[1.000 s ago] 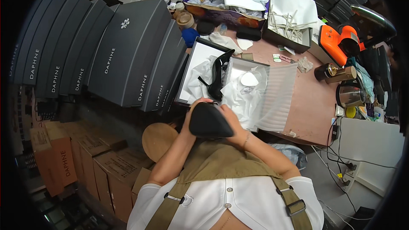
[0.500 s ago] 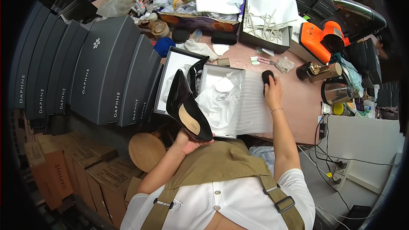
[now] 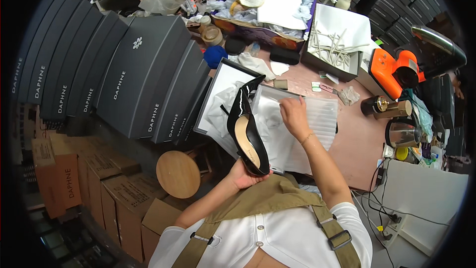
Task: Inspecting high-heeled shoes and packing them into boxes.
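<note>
Shoe [image 3: 249, 141]: held up over the near left side of the box [image 3: 272, 90], opening upward.
Left hand [image 3: 243, 174]: clamped from beneath on the near end of the shoe, which was seemingly supported by it alone.
Right hand [image 3: 294, 114]: poised over the right edge of the box, fingers bent and bunched together; whether anything was pinched could not be told.
Second shoe [image 3: 252, 88]: laid in the lid [image 3: 230, 75], left of the box, partly hidden behind the held one.
Foam [image 3: 321, 121]: spread on the bench [image 3: 357, 156], right of the box and up to its edge.
Dark edge [image 3: 337, 129]: glimpsed beside the foam, right of the box; whether a pad was shown there could not be told.
Change: half a second earlier, a black pad had been touched by the right hand, right of the box; that hand had since been brought back to the box, the shoe being kept in the left.
Meaning: by judgement, the pad had been let go, and attention had been shifted to the box and foam.
</note>
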The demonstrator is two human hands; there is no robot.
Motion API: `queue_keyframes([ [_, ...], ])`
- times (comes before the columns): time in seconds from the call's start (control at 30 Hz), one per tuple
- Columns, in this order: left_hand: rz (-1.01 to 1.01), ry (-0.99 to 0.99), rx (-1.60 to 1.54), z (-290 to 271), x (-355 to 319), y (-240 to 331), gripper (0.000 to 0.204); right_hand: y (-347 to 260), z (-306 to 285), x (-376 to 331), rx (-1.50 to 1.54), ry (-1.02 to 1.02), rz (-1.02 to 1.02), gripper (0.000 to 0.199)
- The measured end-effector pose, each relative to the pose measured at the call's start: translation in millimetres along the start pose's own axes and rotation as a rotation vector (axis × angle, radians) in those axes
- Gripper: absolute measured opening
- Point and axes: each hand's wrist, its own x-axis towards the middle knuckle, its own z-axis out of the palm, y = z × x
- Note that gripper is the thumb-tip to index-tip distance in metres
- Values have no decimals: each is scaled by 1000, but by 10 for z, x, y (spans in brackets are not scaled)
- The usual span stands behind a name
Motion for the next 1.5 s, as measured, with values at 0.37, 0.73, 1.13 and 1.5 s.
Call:
queue_keyframes([
  [0.37, 226, 381, 331, 67, -50, -171, 61, -1198, 292, -338, 183, -182, -32, 14],
  [0.73, 30, 91, 127, -145, -262, 19, 62, -881, 137, -185, 771, -93, 16, 20],
  [1.13, 30, 89, 79, -151, -395, -30, 63, -524, -154, -165, 536, -2, 12, 17],
  [1.5, 85, 221, 163, -108, -221, -118, 61, -1099, 502, -76, 14, -149, 91, 75],
])
